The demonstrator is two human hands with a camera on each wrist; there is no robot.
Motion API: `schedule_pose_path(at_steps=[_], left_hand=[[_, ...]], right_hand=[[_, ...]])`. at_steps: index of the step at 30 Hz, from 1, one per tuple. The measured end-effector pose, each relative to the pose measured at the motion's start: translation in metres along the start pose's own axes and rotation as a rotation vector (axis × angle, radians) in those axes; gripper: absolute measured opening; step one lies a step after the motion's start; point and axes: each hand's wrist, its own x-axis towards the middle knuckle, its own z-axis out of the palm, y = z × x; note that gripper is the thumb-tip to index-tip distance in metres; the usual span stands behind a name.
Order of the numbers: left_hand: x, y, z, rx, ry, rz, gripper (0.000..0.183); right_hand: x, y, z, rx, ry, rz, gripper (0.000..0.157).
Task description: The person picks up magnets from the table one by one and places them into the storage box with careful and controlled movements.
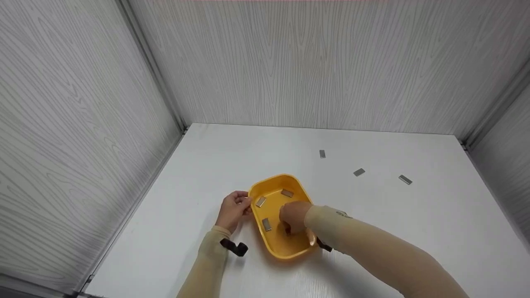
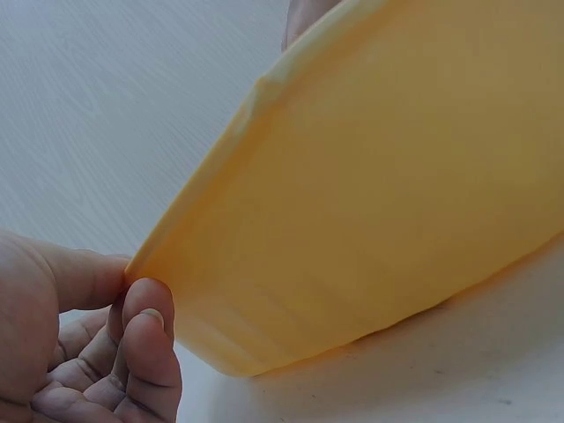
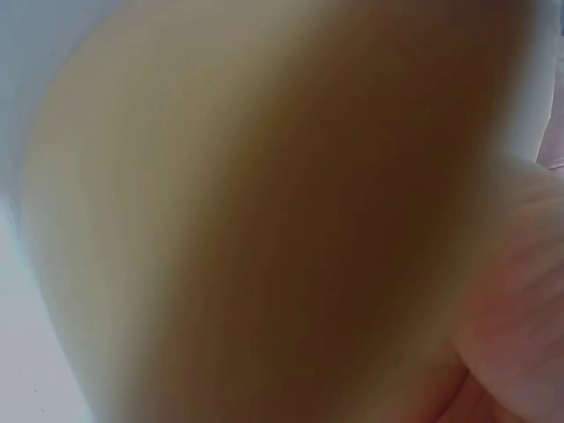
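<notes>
A yellow plastic tub (image 1: 275,248) stands on the white table, tilted slightly in the head view. My left hand (image 1: 232,210) is at its left side, pinching the rim between thumb and fingers; the left wrist view shows this grip on the tub wall (image 2: 352,220) closely. Reaching in over the right rim, my right hand (image 1: 295,215) points its bent fingers down at the tub's floor. Its fingertips are mostly hidden, so whether they hold something cannot be told. Inside lie small flat metal rectangles: one at the upper left (image 1: 261,201), another at the top (image 1: 287,193), a third at the left (image 1: 266,224).
On the table beyond the tub lie three more metal rectangles: one farthest back (image 1: 322,154), one nearer (image 1: 359,172), one at the right (image 1: 405,179). Pale wood-grain panels (image 1: 290,62) wall the table at the back and sides. The right wrist view is mostly blurred tub wall.
</notes>
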Motion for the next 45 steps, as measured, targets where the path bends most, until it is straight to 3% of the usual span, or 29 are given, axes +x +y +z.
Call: schedule_pose_path(at_steps=[5, 15, 18, 25, 36, 45], left_hand=[[-0.001, -0.001, -0.001, -0.016, -0.014, 0.013, 0.027], [0.000, 0.001, 0.000, -0.001, 0.011, -0.039, 0.025], [0.000, 0.001, 0.000, 0.004, 0.009, -0.044, 0.025], [0.002, 0.000, -0.001, -0.006, 0.005, -0.026, 0.026], [0.000, 0.000, -0.002, -0.017, -0.019, 0.007, 0.026], [0.000, 0.001, -0.002, -0.003, -0.014, -0.012, 0.024]], right_hand=[[0.001, -0.004, -0.002, -0.095, 0.005, -0.018, 0.014], [0.010, -0.017, -0.015, -0.314, -0.118, 0.040, 0.019], [0.016, -0.017, -0.014, -0.330, -0.131, 0.054, 0.020], [0.023, -0.013, -0.011, -0.274, -0.123, 0.063, 0.020], [0.017, -0.008, -0.014, -0.186, -0.045, 0.028, 0.013], [0.020, -0.006, -0.012, -0.152, -0.008, 0.020, 0.012]])
